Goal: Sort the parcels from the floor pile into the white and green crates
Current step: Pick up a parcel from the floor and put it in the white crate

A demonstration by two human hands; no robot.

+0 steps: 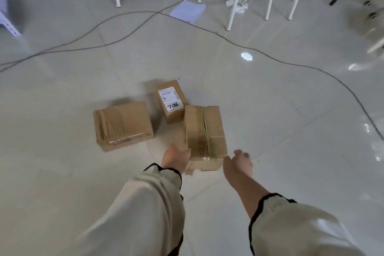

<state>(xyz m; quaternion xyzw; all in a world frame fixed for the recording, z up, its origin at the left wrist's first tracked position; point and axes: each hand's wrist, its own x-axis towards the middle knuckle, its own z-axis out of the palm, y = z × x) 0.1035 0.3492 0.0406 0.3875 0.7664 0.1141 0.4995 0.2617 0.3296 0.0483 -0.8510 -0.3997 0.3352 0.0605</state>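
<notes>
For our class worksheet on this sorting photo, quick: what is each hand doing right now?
Left hand: grips the taped parcel at its near left corner.
Right hand: open, holding nothing, beside the parcel.

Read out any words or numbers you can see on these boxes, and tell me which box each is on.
"7786": handwritten on the white label of the small box.
Printed lines above it on that label: too blurred to read.
The left box and the near box: no text showing.
</notes>
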